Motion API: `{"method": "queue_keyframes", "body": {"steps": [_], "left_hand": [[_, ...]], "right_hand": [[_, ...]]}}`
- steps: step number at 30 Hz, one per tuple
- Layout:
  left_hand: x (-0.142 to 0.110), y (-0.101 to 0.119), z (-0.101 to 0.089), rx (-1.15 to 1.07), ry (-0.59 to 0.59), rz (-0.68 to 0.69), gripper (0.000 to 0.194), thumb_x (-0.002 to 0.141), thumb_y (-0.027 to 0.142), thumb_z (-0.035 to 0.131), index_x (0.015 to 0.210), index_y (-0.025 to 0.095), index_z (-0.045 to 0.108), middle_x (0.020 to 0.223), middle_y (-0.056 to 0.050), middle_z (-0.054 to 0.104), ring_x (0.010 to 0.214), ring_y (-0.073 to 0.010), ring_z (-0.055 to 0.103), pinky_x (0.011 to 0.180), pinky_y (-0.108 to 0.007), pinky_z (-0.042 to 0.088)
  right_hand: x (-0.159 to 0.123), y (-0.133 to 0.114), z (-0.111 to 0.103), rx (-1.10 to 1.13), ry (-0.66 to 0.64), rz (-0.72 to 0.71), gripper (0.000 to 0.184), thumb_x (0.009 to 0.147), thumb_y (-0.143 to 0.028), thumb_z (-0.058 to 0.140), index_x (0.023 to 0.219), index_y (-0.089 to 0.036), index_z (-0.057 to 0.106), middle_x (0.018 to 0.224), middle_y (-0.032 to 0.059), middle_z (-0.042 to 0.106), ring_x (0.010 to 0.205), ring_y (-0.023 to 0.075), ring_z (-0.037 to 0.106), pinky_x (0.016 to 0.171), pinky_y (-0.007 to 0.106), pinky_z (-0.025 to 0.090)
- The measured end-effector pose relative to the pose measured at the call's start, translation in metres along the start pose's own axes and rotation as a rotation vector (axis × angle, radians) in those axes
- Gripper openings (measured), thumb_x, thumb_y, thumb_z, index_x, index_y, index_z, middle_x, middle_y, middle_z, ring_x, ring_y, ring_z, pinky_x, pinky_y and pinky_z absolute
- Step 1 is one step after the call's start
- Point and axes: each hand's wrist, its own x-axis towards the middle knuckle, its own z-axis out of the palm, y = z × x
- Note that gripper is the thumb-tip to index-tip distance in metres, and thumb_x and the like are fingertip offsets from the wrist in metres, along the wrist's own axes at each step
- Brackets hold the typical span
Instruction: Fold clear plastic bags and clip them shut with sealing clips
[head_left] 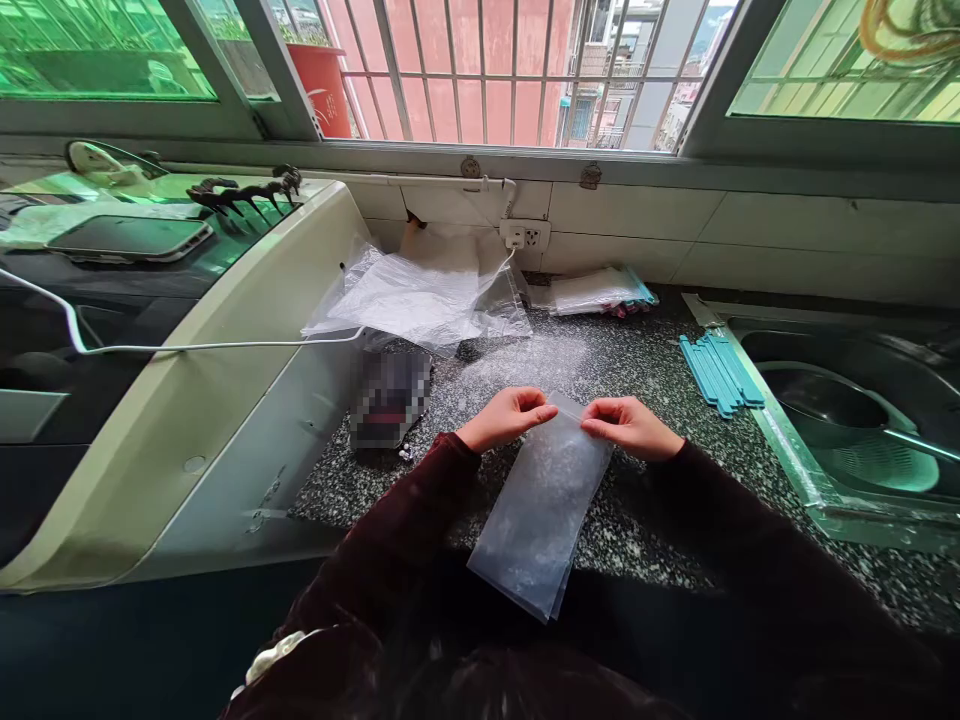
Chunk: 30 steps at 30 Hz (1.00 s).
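Note:
A clear plastic bag (538,510) lies lengthwise over the near edge of the speckled granite counter (645,370). My left hand (504,417) pinches the bag's top left corner with closed fingers. My right hand (628,427) pinches the top right corner the same way. Both dark red sleeves reach in from below. The bag looks flat, and I cannot tell if anything is inside it.
A pile of clear plastic bags (424,295) lies at the back by a wall socket (525,237). Blue strips (718,372) sit beside the sink (840,420) on the right. A folded stack of bags (596,290) rests against the wall. A phone (127,238) with a white cable lies on the appliance at left.

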Motion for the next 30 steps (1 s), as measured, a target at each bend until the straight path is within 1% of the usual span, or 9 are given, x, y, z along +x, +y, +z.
{"method": "queue_keyframes", "body": {"steps": [3,5,8,10,13,17,22,27,30], "left_hand": [[0.0017,-0.0033,0.0024,-0.007,0.039,0.016,0.040,0.069,0.052,0.057,0.059,0.015,0.047,0.058,0.004,0.037,0.056,-0.0077,0.035,0.053,-0.022,0.028],[0.0023,-0.0047,0.0025,-0.005,0.065,0.019,0.039,0.069,0.051,0.057,0.059,0.014,0.048,0.057,0.004,0.038,0.056,-0.0076,0.035,0.053,-0.022,0.028],[0.0028,-0.0059,0.0003,-0.014,0.127,0.028,0.039,0.069,0.051,0.057,0.057,0.015,0.046,0.055,0.005,0.036,0.054,-0.0071,0.033,0.052,-0.022,0.026],[0.0034,-0.0065,-0.0018,-0.022,0.174,0.041,0.041,0.069,0.050,0.057,0.055,0.015,0.042,0.054,0.005,0.033,0.053,-0.0066,0.031,0.051,-0.022,0.024],[0.0043,-0.0071,-0.0041,-0.012,0.217,0.053,0.042,0.070,0.050,0.056,0.052,0.016,0.038,0.053,0.005,0.030,0.052,-0.0064,0.028,0.050,-0.022,0.022],[0.0044,-0.0066,-0.0051,0.000,0.221,0.058,0.042,0.070,0.051,0.055,0.051,0.016,0.040,0.052,0.005,0.031,0.052,-0.0068,0.028,0.050,-0.023,0.022],[0.0043,-0.0069,-0.0068,0.005,0.227,0.048,0.043,0.071,0.053,0.052,0.054,0.015,0.047,0.051,0.004,0.037,0.052,-0.0073,0.031,0.051,-0.023,0.023],[0.0057,-0.0088,-0.0056,-0.023,0.223,0.045,0.043,0.069,0.053,0.054,0.052,0.016,0.043,0.051,0.005,0.033,0.051,-0.0068,0.029,0.050,-0.023,0.022],[0.0062,-0.0083,-0.0035,-0.062,0.221,0.044,0.041,0.066,0.052,0.059,0.054,0.016,0.044,0.053,0.005,0.035,0.052,-0.0069,0.031,0.051,-0.022,0.024]], "right_hand": [[0.0005,-0.0003,0.0062,-0.002,-0.013,-0.006,0.036,0.068,-0.053,0.060,0.065,-0.017,0.059,0.058,-0.0008,0.055,0.054,0.0098,0.045,0.051,0.024,0.035],[0.0006,0.0007,0.0074,-0.001,0.002,-0.005,0.036,0.068,-0.052,0.060,0.066,-0.017,0.059,0.058,-0.0005,0.056,0.055,0.0103,0.047,0.051,0.024,0.037],[0.0004,0.0032,0.0059,-0.007,0.041,-0.012,0.033,0.066,-0.049,0.064,0.073,-0.017,0.061,0.065,0.0009,0.060,0.058,0.0122,0.051,0.056,0.026,0.042],[0.0002,0.0051,0.0041,-0.045,0.093,-0.026,0.032,0.065,-0.047,0.066,0.075,-0.018,0.061,0.067,0.0015,0.062,0.060,0.0131,0.052,0.057,0.027,0.043],[0.0002,0.0072,0.0021,-0.147,0.196,-0.069,0.028,0.068,-0.046,0.063,0.070,-0.018,0.061,0.063,0.0012,0.060,0.056,0.0126,0.050,0.054,0.027,0.042],[-0.0002,0.0079,0.0007,-0.206,0.252,-0.122,0.028,0.071,-0.047,0.060,0.071,-0.019,0.062,0.065,0.0026,0.062,0.056,0.0130,0.050,0.054,0.027,0.042],[-0.0009,0.0079,-0.0010,-0.211,0.280,-0.132,0.031,0.073,-0.048,0.057,0.067,-0.018,0.058,0.063,0.0026,0.060,0.057,0.0131,0.050,0.056,0.027,0.042],[-0.0004,0.0090,-0.0013,-0.233,0.268,-0.162,0.035,0.077,-0.049,0.052,0.064,-0.017,0.057,0.057,0.0009,0.055,0.054,0.0113,0.047,0.053,0.024,0.040],[-0.0002,0.0092,-0.0011,-0.243,0.235,-0.162,0.036,0.078,-0.050,0.051,0.063,-0.017,0.056,0.056,0.0004,0.054,0.052,0.0106,0.046,0.052,0.024,0.039]]}}
